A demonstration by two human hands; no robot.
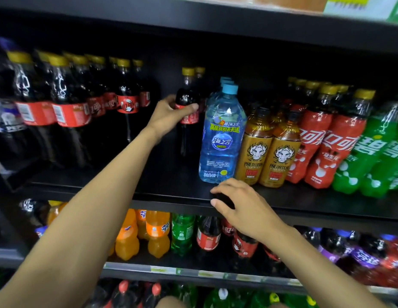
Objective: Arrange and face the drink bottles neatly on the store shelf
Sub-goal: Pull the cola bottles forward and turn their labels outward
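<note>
My left hand [169, 115] grips a dark cola bottle [187, 96] with a yellow cap and red label, standing deep on the middle shelf [171, 192]. Right of it stands a tall blue water bottle [220, 138] with a light blue cap, at the shelf front. My right hand [240, 207] hovers at the shelf's front edge just below the blue bottle, fingers curled loosely and holding nothing. A row of cola bottles [67, 103] fills the left of the shelf.
Right of the blue bottle stand golden energy-drink bottles [269, 156], red cola bottles [322, 150] and green soda bottles [375, 156]. The shelf below holds orange soda [149, 232], green and cola bottles. A dark gap lies between the left cola row and the held bottle.
</note>
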